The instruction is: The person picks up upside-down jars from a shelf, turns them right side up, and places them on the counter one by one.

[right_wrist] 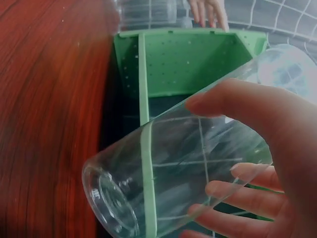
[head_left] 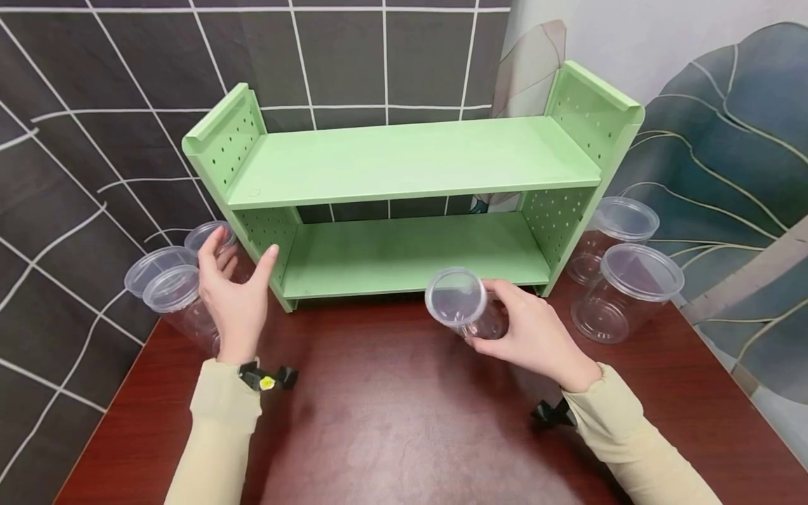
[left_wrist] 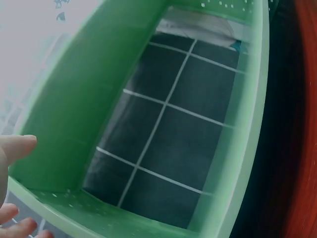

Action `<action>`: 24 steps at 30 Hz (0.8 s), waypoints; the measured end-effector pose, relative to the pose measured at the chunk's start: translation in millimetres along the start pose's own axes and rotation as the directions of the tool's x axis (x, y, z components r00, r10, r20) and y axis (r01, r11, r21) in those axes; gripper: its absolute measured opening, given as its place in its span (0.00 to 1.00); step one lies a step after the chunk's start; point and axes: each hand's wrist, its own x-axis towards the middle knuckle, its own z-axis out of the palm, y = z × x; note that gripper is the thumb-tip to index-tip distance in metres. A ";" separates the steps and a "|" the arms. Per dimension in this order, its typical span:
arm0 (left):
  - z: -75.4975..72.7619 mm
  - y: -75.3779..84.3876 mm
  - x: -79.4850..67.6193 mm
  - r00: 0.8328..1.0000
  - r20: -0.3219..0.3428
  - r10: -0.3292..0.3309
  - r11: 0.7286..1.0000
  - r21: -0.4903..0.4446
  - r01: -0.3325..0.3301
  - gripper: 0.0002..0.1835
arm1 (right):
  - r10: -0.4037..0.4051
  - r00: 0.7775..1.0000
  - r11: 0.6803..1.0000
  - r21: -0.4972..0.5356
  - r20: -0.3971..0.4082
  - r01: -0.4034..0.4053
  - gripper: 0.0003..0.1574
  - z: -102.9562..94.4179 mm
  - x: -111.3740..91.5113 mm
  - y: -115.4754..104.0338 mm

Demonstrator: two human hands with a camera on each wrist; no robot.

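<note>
My right hand (head_left: 536,333) grips a clear plastic jar (head_left: 489,324) with a translucent lid in front of the green shelf's lower board. The right wrist view shows this jar (right_wrist: 163,173) tilted, thumb on one side and fingers on the other. At the left end of the shelf, my left hand (head_left: 233,301) is raised with thumb and fingers spread apart, holding nothing. Beside and behind it stand three lidded clear jars, among them a front jar (head_left: 173,289) and a back jar (head_left: 205,236); the hand partly hides them. In the left wrist view only the thumb (left_wrist: 17,148) and some fingertips show.
A green two-tier shelf (head_left: 410,161) with perforated end panels stands at the back of the reddish-brown table (head_left: 379,421). Two more lidded jars stand right of it, a nearer jar (head_left: 621,301) and a farther jar (head_left: 621,221). A dark gridded wall covering (head_left: 344,59) rises behind.
</note>
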 end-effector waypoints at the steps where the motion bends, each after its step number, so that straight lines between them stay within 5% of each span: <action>1: 1.9 -7.6 4.0 1.000 0.005 -0.018 1.000 -0.012 0.018 0.37 | 0.011 1.000 1.000 0.017 0.001 -0.011 0.46 -1.6 -0.5 1.1; 6: 11.6 -30.7 16.4 0.997 0.008 -0.078 0.995 -0.054 0.078 0.35 | 0.052 0.999 0.994 0.098 -0.001 -0.052 0.48 -9.1 -3.9 10.3; 16: 15.2 -1.8 16.8 0.990 -0.107 -0.094 0.995 -0.042 0.090 0.16 | 0.127 0.991 0.986 0.112 -0.045 -0.122 0.52 -30.2 -14.3 39.9; 24: 15.1 -34.5 26.2 0.990 -0.111 -0.085 0.996 -0.013 0.084 0.16 | 0.295 0.955 0.953 0.089 -0.033 -0.291 0.47 -45.3 -34.6 63.4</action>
